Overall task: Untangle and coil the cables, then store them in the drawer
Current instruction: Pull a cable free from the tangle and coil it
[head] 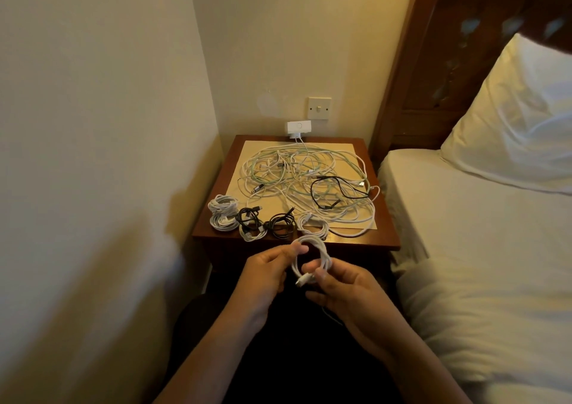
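Note:
Both hands hold a small white cable coil (312, 253) in front of the wooden bedside table (383, 236). My left hand (266, 276) pinches the coil's left side at the top. My right hand (343, 292) grips its lower right side, with the plug end by the fingers. A big tangle of white, pale green and black cables (309, 181) covers the tabletop. Along the table's front edge lie several finished coils: white coils (223, 212), black coils (263, 222) and another white coil (314, 222). No drawer front shows.
A white adapter (298, 129) hangs plugged in at the wall behind the table, below a light switch (319, 108). A wall stands close on the left. A bed with white sheets (479, 233) and a pillow (520, 125) fills the right.

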The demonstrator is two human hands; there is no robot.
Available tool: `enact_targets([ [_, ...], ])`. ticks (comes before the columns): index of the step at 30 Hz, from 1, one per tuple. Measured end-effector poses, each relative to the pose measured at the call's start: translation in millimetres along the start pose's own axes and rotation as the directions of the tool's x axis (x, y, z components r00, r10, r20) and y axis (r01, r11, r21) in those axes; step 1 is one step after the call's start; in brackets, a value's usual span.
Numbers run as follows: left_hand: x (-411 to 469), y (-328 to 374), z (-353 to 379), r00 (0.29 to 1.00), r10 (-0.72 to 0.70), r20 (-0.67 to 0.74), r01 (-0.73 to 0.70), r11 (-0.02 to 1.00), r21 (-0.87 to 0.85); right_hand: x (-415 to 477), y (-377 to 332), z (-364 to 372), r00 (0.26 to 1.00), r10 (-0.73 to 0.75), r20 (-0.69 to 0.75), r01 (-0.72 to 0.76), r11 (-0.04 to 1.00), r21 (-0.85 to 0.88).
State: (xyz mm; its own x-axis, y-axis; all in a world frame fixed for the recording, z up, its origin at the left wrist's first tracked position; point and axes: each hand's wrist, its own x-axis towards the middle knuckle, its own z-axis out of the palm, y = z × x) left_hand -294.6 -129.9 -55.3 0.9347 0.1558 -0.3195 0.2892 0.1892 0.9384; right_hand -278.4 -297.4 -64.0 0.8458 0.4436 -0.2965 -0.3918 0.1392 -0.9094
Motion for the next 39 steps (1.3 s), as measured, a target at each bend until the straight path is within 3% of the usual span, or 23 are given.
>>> enact_targets([
  [4,2,-5,-8,0.999,0.035,-0.034,-0.030,0.990,0.135,1,1,1,0.999,0.023,0.048,-0.010,0.968,-0.250],
  [8,4,-6,-18,0.998,-0.034,-0.050,0.039,0.993,0.108,4,4,4,0.998,-0.016,-0.053,-0.010,0.891,-0.454],
  [10,3,-7,-19,0.997,-0.079,-0.006,0.079,0.997,0.009,5,7,6,0.996,-0.041,-0.084,-0.006,0.872,-0.490],
  [15,-2,-7,-20,0.995,-0.086,0.050,0.094,0.979,-0.183,7,3,3,0.991,-0.084,-0.107,0.034,0.913,-0.406],
  [20,-6,-9,-16,0.999,-0.012,-0.042,0.013,1.000,0.029,5,1,6,0.991,-0.122,-0.061,0.090,0.923,-0.373],
  [24,-11,-9,-12,1.000,0.018,0.015,-0.017,0.999,-0.035,3,-1,8,0.988,-0.138,-0.068,0.101,0.916,-0.389],
  [28,-22,-5,-1,0.985,0.166,0.050,-0.163,0.985,-0.054,1,-5,2,0.988,-0.080,-0.132,0.058,0.985,-0.162],
  [31,-25,1,4,0.982,0.182,0.054,-0.179,0.982,-0.054,-1,-10,-2,0.992,-0.057,-0.114,0.056,0.998,-0.015],
  [35,-34,14,5,0.984,0.170,0.054,-0.163,0.980,-0.111,-14,-22,-5,0.990,-0.134,-0.032,0.121,0.956,-0.268],
  [39,-42,17,7,0.980,0.194,0.050,-0.186,0.974,-0.128,-27,-29,-4,0.968,-0.249,0.005,0.214,0.822,-0.527],
])
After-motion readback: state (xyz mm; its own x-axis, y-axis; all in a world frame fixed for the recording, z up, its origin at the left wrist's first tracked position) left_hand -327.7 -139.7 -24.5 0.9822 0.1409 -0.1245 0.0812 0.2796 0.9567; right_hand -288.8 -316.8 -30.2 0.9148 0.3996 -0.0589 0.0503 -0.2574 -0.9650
